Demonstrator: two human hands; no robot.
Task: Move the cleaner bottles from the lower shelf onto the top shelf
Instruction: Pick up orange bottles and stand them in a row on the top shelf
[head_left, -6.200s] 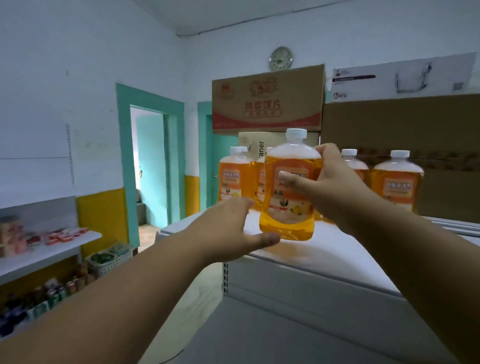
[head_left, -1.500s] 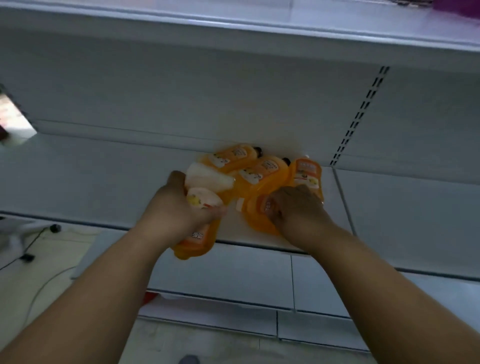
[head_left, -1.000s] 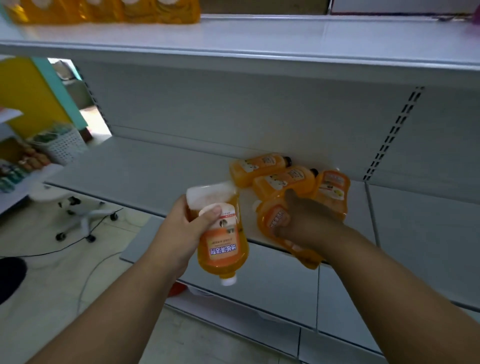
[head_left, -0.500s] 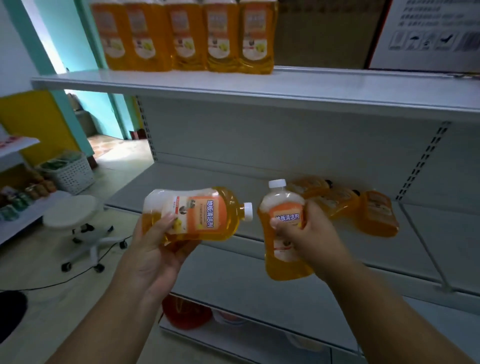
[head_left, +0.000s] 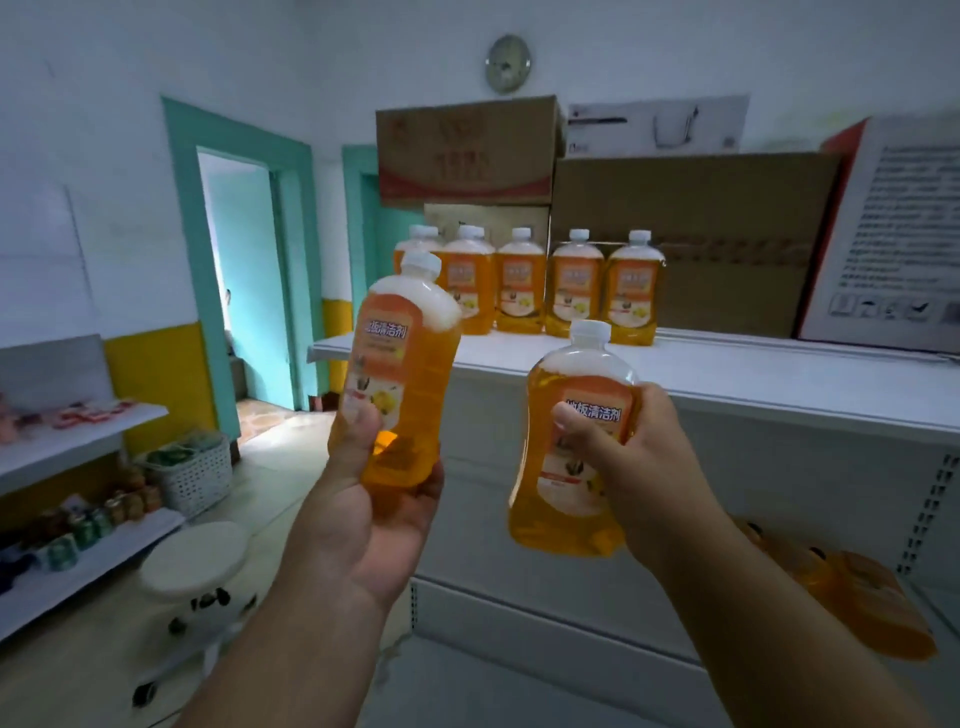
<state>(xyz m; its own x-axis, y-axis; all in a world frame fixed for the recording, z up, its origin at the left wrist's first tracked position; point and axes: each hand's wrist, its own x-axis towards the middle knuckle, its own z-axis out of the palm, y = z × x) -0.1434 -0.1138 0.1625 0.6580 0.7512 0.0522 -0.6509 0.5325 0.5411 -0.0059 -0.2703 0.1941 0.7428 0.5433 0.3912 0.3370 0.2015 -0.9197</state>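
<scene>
My left hand (head_left: 371, 525) grips an orange cleaner bottle (head_left: 408, 364) upright by its base, in front of the top shelf's left end. My right hand (head_left: 636, 467) holds a second orange bottle (head_left: 571, 441) upright by its middle, just below the front edge of the white top shelf (head_left: 727, 374). Several more orange bottles (head_left: 576, 288) with white caps stand in a row on that shelf. On the lower shelf at the far right, orange bottles (head_left: 872, 603) lie on their sides, partly hidden by my right forearm.
Cardboard boxes (head_left: 691, 239) are stacked behind the row on the top shelf, with a white and red box (head_left: 904, 234) at the right. A white stool (head_left: 195, 561) and a white basket (head_left: 195, 475) stand on the floor at the left, near a shelf of small goods (head_left: 78, 519).
Both hands have lifted their bottles from the lower shelf up to top-shelf height. The left bottle has turned from lying sideways to upright. My view has risen.
</scene>
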